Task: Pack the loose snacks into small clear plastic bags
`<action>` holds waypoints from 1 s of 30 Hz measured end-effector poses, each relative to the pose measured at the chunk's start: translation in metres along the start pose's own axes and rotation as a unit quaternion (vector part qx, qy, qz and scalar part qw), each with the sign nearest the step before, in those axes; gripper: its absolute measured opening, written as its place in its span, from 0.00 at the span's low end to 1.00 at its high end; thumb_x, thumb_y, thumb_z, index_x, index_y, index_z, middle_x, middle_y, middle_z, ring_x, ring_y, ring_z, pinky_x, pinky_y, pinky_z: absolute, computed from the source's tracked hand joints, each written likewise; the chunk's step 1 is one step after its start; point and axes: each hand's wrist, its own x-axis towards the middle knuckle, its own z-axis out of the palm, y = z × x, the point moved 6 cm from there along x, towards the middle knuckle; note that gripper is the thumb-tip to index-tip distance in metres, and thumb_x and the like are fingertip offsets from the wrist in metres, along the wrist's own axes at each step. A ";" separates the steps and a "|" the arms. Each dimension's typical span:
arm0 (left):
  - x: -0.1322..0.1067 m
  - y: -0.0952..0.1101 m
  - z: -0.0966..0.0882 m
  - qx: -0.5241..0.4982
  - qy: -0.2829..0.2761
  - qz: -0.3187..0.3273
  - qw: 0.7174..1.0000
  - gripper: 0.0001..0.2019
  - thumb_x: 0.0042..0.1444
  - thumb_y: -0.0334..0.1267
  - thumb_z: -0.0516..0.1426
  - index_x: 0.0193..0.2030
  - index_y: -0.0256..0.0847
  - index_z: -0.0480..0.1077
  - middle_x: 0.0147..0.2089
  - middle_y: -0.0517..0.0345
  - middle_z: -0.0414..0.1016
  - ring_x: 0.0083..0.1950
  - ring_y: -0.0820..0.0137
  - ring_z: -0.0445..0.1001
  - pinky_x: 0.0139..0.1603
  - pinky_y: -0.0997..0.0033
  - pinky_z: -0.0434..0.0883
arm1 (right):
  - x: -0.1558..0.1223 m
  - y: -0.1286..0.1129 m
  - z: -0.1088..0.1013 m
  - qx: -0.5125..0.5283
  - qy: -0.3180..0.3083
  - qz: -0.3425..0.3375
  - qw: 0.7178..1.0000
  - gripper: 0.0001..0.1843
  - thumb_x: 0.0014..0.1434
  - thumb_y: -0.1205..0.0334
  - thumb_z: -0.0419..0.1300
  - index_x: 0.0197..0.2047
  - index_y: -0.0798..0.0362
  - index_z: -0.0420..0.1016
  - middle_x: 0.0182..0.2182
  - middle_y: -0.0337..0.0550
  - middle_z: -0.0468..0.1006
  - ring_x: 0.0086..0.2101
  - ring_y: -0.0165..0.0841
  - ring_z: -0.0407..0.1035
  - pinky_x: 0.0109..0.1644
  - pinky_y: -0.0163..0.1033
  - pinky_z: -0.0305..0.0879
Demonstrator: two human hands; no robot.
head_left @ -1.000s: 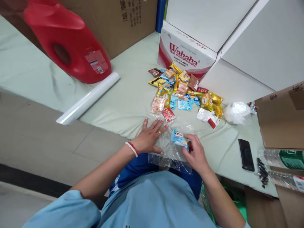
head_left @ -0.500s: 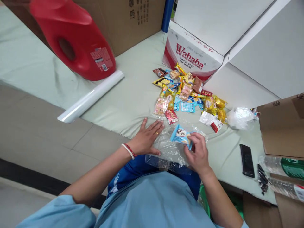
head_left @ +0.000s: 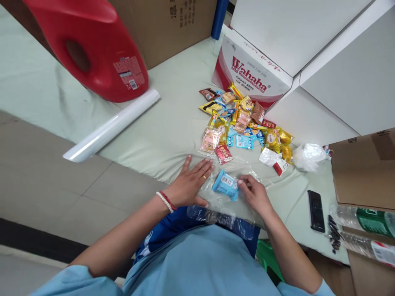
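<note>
A blue snack packet (head_left: 226, 185) lies over clear plastic film (head_left: 212, 191) at the near edge of the table, its label with a barcode-like patch facing up. At the packet's right end is my right hand (head_left: 253, 193), thumb and fingertips closed on its edge. My left hand (head_left: 193, 181) rests flat on the film, fingers spread, to the left of the packet. Just beyond lies a small red packet (head_left: 224, 154), next to a pink-and-clear wrapped snack (head_left: 210, 139). Part of the film hangs over the table edge towards my lap.
Several wrapped snacks (head_left: 243, 115) are heaped before a Wahaha carton (head_left: 251, 72). A red jug (head_left: 101, 53) and a white roll (head_left: 114, 125) are on the left. To the right are a white plastic bag (head_left: 308, 157), a phone (head_left: 316, 211) and plastic bottles (head_left: 375, 222).
The blue packet has turned over, from its printed front to its back, and come down onto the film. My right hand has moved to its right edge; my left hand stays flat.
</note>
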 end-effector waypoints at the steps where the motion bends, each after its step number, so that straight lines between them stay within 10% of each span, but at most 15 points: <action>1: 0.000 0.000 0.000 -0.002 -0.002 -0.001 1.000 0.57 0.50 0.72 0.60 0.77 0.37 0.51 0.79 0.34 0.48 0.81 0.45 0.42 0.73 0.30 0.22 | 0.004 -0.002 -0.004 -0.056 0.024 -0.022 0.998 0.25 0.64 0.37 0.58 0.45 0.51 0.77 0.34 0.44 0.79 0.26 0.33 0.67 0.32 0.39 0.65; 8: 0.000 0.000 -0.002 -0.015 -0.015 0.001 1.000 0.57 0.50 0.70 0.62 0.77 0.36 0.50 0.80 0.34 0.44 0.81 0.47 0.43 0.72 0.33 0.17 | 0.080 -0.021 -0.054 -0.319 0.098 -0.142 0.932 0.18 0.66 0.61 0.54 0.56 0.52 0.78 0.49 0.54 0.80 0.48 0.48 0.72 0.53 0.51 0.68; 11: 0.000 0.000 -0.002 -0.014 -0.014 0.000 1.000 0.57 0.50 0.70 0.61 0.77 0.35 0.50 0.80 0.34 0.44 0.81 0.47 0.43 0.73 0.34 0.16 | 0.132 -0.019 -0.044 -0.374 0.041 -0.201 0.904 0.33 0.59 0.71 0.56 0.68 0.59 0.67 0.67 0.59 0.68 0.63 0.51 0.60 0.66 0.55 0.59; 15: 0.000 -0.001 0.000 -0.013 -0.012 0.002 1.000 0.57 0.51 0.70 0.60 0.78 0.35 0.49 0.80 0.35 0.44 0.81 0.50 0.43 0.72 0.37 0.15 | 0.160 -0.010 -0.029 -0.402 0.020 -0.209 0.891 0.25 0.66 0.68 0.51 0.65 0.59 0.72 0.63 0.59 0.73 0.59 0.50 0.66 0.66 0.57 0.58; 22: -0.003 -0.004 0.003 -0.016 0.002 0.019 1.000 0.57 0.52 0.72 0.58 0.79 0.38 0.46 0.81 0.37 0.42 0.81 0.48 0.41 0.73 0.35 0.17 | 0.076 -0.017 -0.085 -0.161 0.254 -0.163 0.940 0.22 0.71 0.51 0.50 0.53 0.55 0.79 0.42 0.52 0.82 0.41 0.42 0.74 0.48 0.47 0.70; 26: 0.000 -0.005 0.004 -0.011 0.003 0.016 1.000 0.59 0.50 0.72 0.60 0.79 0.37 0.46 0.80 0.35 0.43 0.81 0.47 0.44 0.73 0.33 0.18 | 0.034 -0.015 -0.048 0.050 0.067 -0.094 0.992 0.21 0.69 0.45 0.56 0.51 0.51 0.80 0.35 0.42 0.82 0.30 0.35 0.73 0.34 0.38 0.70; 30: -0.006 -0.004 -0.004 0.002 0.059 0.014 0.998 0.56 0.51 0.67 0.64 0.78 0.39 0.49 0.81 0.36 0.42 0.81 0.45 0.41 0.75 0.33 0.26 | 0.016 -0.018 0.002 0.013 -0.016 -0.125 0.992 0.17 0.70 0.53 0.54 0.49 0.49 0.82 0.41 0.44 0.84 0.41 0.38 0.77 0.47 0.42 0.72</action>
